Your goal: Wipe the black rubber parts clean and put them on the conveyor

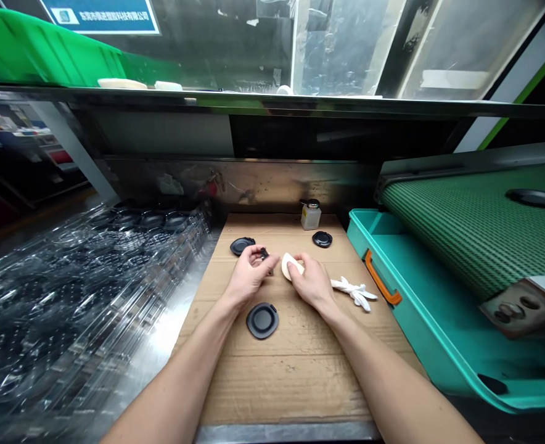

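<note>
Over the cardboard sheet (300, 382), my left hand (249, 274) pinches a small black part (264, 253), mostly hidden by the fingers. A white, rounded pad (286, 266) is gripped between the thumb and fingers of my right hand (313, 280). The two hands are close together but apart. Just beyond my left hand lies a black round-cornered lid (241, 246), and another black lid (262, 320) lies flat nearer to me. Farther right is a smaller black round piece (322, 239). A crumpled white glove or cloth (356, 291) lies beside my right wrist.
A small bottle (311, 216) with a metal top stands at the cardboard's back. Stacked clear trays (69, 296) with black parts fill the left. At right, a teal bin (439, 345) sits below a green conveyor belt (476, 216). A metal shelf (272, 102) crosses above.
</note>
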`<state>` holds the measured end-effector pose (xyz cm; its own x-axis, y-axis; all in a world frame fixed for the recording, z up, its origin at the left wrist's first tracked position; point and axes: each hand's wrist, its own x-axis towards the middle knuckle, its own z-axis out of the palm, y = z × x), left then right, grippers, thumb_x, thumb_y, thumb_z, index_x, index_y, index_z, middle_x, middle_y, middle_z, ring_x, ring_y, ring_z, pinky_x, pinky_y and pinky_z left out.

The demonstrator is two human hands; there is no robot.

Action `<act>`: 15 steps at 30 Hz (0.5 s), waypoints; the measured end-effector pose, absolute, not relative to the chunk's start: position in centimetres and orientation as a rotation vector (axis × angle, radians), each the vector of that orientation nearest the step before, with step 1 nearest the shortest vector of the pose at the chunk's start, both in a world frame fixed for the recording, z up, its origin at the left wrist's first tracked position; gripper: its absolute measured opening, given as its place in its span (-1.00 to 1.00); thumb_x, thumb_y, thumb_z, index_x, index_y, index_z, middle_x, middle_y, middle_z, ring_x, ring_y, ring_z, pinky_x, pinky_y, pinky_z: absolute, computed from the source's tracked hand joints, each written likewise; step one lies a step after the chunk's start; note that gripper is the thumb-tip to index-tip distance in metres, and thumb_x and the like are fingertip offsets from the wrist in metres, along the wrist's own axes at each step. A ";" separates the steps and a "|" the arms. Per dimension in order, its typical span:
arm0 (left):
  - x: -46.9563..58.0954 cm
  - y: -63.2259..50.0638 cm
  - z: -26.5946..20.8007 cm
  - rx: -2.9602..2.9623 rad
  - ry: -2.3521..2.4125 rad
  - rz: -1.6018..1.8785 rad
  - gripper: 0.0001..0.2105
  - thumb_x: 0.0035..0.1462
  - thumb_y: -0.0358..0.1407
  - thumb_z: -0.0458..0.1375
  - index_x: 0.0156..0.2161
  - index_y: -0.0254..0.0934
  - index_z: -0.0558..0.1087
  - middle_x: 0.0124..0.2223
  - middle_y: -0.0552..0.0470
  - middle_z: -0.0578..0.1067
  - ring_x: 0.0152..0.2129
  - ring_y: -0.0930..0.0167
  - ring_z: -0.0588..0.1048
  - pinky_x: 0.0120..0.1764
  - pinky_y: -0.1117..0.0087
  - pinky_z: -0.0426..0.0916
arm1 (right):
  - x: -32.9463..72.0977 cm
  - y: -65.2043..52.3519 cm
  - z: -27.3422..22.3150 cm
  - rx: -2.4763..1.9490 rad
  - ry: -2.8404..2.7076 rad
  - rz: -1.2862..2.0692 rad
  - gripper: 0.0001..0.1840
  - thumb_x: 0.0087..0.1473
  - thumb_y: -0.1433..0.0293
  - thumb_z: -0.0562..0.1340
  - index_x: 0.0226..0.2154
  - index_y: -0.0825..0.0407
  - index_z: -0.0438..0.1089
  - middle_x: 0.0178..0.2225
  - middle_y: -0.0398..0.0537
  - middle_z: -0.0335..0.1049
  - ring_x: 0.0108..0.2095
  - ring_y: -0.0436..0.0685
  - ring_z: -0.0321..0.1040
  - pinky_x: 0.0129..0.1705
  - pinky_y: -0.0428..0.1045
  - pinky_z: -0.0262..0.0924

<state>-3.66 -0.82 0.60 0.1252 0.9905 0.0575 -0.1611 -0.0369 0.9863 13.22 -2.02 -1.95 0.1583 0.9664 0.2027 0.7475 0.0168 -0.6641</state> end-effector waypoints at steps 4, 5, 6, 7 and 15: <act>-3.2 -1.7 0.7 1.899 1.261 1.363 -0.39 -0.28 -0.10 0.44 -0.09 -0.25 0.38 -0.09 -0.07 0.40 -0.13 0.27 0.42 -0.03 0.21 0.34 | 13.6 -1.8 -2.0 -1.815 -1.649 0.436 -0.64 0.15 0.11 0.11 -0.13 -0.04 0.40 -0.28 -0.02 0.51 -0.27 0.16 0.41 -0.28 -0.05 0.11; -3.1 -2.0 0.9 2.014 1.272 1.378 -0.42 -0.25 -0.09 0.43 -0.09 -0.24 0.40 -0.09 -0.07 0.39 -0.11 0.27 0.40 -0.02 0.21 0.33 | 13.6 -1.8 -2.0 -1.817 -1.653 0.434 -0.64 0.15 0.11 0.11 -0.13 -0.04 0.40 -0.28 -0.02 0.51 -0.27 0.16 0.41 -0.29 -0.05 0.11; -3.0 -2.4 1.1 2.097 1.276 1.392 -0.44 -0.22 -0.08 0.41 -0.09 -0.24 0.41 -0.09 -0.07 0.37 -0.10 0.27 0.39 -0.01 0.22 0.33 | 13.6 -1.8 -2.1 -1.819 -1.656 0.428 -0.63 0.15 0.10 0.11 -0.13 -0.04 0.40 -0.28 -0.02 0.51 -0.27 0.16 0.42 -0.29 -0.05 0.11; -2.9 -2.7 1.3 2.155 1.274 1.395 -0.45 -0.20 -0.07 0.40 -0.08 -0.24 0.42 -0.09 -0.07 0.36 -0.10 0.27 0.39 -0.01 0.23 0.33 | 13.6 -1.7 -2.1 -1.822 -1.655 0.423 -0.63 0.16 0.10 0.10 -0.13 -0.05 0.40 -0.28 -0.02 0.51 -0.28 0.16 0.42 -0.30 -0.05 0.11; -2.0 -4.6 2.9 2.228 1.158 1.472 -0.42 -0.14 -0.08 0.38 -0.01 -0.25 0.38 -0.06 -0.09 0.40 -0.08 0.29 0.41 0.01 0.25 0.35 | 13.8 -1.9 -1.6 -1.858 -1.675 0.442 -0.64 0.17 0.12 0.09 -0.10 -0.07 0.39 -0.23 -0.01 0.52 -0.19 0.21 0.43 -0.26 -0.03 0.14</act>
<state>-2.01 -4.61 2.86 0.1829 0.7166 0.6731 0.4855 -0.6612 0.5719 13.76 -1.89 -1.65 0.1515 0.9784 0.1407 0.7815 -0.0314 -0.6231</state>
